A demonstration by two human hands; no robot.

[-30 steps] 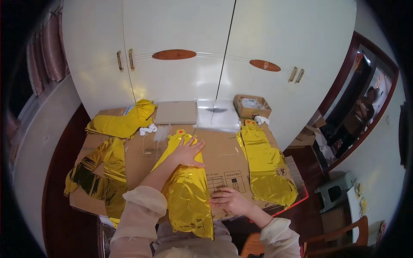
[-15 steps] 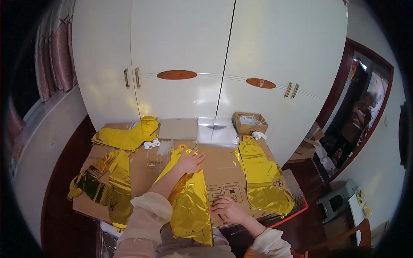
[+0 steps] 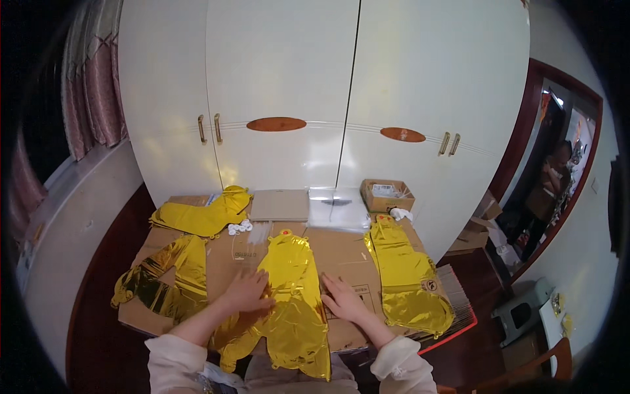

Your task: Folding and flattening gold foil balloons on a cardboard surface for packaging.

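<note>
A flat, deflated gold foil balloon (image 3: 293, 289) lies lengthwise before me on cardboard, a small red spot at its far end and its near end reaching over the cardboard's front edge. On its left side rests my left hand (image 3: 249, 292), fingers stretched and spread over the foil. Along its right edge lies my right hand (image 3: 343, 299), palm down with fingers extended, touching the cardboard (image 3: 341, 253) beside the foil. Neither hand grips anything. A shiny part of the balloon spreads out at the lower left, partly under my left forearm.
Other flat gold foil balloons lie at left (image 3: 187, 279), far left (image 3: 193, 217) and right (image 3: 407, 276). Along the back are a cardboard sheet (image 3: 279, 205), clear plastic bags (image 3: 338, 210) and a small open box (image 3: 387, 196). A person (image 3: 551, 180) stands beyond the doorway.
My left hand has come down from the balloon's far end to its left side, and a section now spreads out at lower left. My right hand has shifted slightly farther up the right edge.
</note>
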